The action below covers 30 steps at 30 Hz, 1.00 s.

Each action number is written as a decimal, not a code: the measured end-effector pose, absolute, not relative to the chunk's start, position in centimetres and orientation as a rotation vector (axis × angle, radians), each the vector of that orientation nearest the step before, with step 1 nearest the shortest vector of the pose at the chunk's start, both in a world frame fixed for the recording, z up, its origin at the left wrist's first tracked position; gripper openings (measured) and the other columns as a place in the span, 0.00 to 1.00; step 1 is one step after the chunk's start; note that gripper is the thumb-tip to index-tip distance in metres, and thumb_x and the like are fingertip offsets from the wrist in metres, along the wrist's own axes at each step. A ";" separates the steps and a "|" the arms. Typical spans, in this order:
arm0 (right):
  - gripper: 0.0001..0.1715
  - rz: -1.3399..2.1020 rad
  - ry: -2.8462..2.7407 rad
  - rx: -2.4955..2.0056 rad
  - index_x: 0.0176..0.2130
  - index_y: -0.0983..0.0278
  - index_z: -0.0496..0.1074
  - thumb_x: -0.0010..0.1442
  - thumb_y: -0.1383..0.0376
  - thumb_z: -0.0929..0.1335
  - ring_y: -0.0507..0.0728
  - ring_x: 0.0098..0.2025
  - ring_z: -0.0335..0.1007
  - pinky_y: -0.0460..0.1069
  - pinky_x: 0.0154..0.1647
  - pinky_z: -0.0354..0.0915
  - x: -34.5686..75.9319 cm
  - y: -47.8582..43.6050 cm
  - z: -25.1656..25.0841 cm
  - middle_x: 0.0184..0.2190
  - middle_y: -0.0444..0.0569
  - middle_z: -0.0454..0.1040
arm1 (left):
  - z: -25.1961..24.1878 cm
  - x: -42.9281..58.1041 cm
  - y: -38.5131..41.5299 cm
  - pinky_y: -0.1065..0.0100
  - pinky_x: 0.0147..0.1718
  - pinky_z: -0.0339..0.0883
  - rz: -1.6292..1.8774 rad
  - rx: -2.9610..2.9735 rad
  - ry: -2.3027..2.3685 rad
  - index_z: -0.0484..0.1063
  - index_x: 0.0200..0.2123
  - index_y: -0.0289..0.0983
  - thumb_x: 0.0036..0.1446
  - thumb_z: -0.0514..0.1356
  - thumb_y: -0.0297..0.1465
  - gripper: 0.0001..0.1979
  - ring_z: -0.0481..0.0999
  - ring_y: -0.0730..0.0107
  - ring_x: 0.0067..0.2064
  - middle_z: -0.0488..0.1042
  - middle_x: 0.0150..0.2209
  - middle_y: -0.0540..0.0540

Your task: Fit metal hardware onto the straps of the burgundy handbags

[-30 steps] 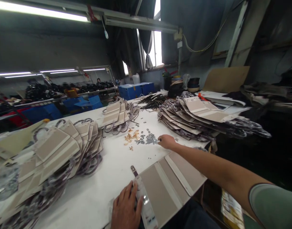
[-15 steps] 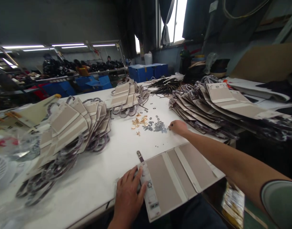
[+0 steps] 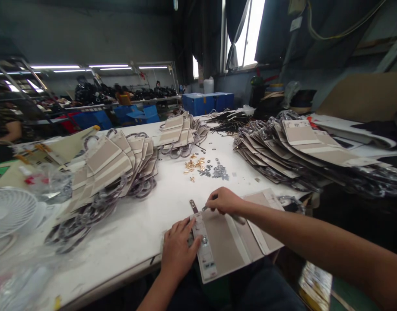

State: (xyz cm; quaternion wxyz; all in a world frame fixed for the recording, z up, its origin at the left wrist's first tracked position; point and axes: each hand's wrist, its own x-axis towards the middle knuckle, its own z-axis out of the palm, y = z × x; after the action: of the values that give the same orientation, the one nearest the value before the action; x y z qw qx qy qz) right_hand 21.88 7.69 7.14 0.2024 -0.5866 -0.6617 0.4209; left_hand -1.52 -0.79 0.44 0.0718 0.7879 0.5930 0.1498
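Note:
A beige bag panel [image 3: 220, 247] with pale strips lies at the table's front edge, partly overhanging it. My left hand [image 3: 179, 246] rests on its left border, fingers stretched out and thumb apart on the pale edge strip. A dark strap tab [image 3: 193, 206] with a metal fitting sticks out beyond the panel's top left corner. Above the panel, my right hand [image 3: 224, 201] is closed around a slim tool with a pale handle [image 3: 239, 219]; its exact kind is unclear. The tool's tip points left, close to the tab. My right forearm covers part of the panel.
Small gold-coloured fittings [image 3: 194, 165] and grey metal washers [image 3: 220, 172] lie mid-table. Stacks of beige panels with plastic-wrapped handles stand left [image 3: 110, 168] and right [image 3: 272, 144]. Black strips [image 3: 230, 122] lie behind. A white fan [image 3: 10, 211] sits at the left edge.
My right hand has moved from beside the washers back toward me, over the panel, and a tool now shows in it. My left hand remains at the panel's left border. The view has shifted slightly.

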 end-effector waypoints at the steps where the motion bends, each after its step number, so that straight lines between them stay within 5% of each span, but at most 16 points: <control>1: 0.11 1.202 -1.819 -1.658 0.36 0.65 0.84 0.58 0.63 0.71 0.50 0.21 0.67 0.44 0.23 0.60 20.4 6.8 6.6 0.27 0.48 0.81 | 0.5 -1.5 -0.8 0.50 0.61 0.62 0.451 2.354 1.784 0.70 0.66 0.44 0.65 0.61 0.38 0.26 0.68 0.54 0.65 0.73 0.65 0.45; 11: 0.11 0.943 -1.880 -1.734 0.35 0.65 0.85 0.57 0.64 0.71 0.56 0.35 0.76 0.46 0.34 0.61 17.3 4.3 4.2 0.31 0.50 0.83 | 0.6 -1.5 -1.4 0.51 0.60 0.62 0.538 2.329 1.788 0.70 0.64 0.44 0.64 0.62 0.38 0.26 0.69 0.55 0.64 0.74 0.65 0.46; 23: 0.10 0.705 -2.010 -1.809 0.32 0.64 0.81 0.58 0.63 0.69 0.61 0.39 0.79 0.49 0.39 0.63 16.3 3.7 2.4 0.34 0.54 0.84 | 1.2 -1.8 -2.7 0.46 0.62 0.59 0.628 2.192 1.691 0.72 0.63 0.44 0.61 0.61 0.41 0.28 0.67 0.49 0.64 0.73 0.64 0.44; 30: 0.08 0.734 -2.071 -1.683 0.30 0.53 0.76 0.55 0.55 0.68 0.64 0.37 0.81 0.54 0.41 0.67 17.9 4.1 -3.2 0.32 0.53 0.82 | 0.9 -2.1 -4.2 0.48 0.59 0.64 0.542 2.150 1.700 0.73 0.60 0.48 0.58 0.59 0.52 0.30 0.70 0.51 0.61 0.77 0.61 0.47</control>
State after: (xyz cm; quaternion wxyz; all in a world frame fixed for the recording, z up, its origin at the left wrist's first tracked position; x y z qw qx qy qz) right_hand 17.88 4.13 -3.24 0.1858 -0.5975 -0.7352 0.2607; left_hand -2.13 -4.15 0.95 0.1727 0.7580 0.5993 0.1911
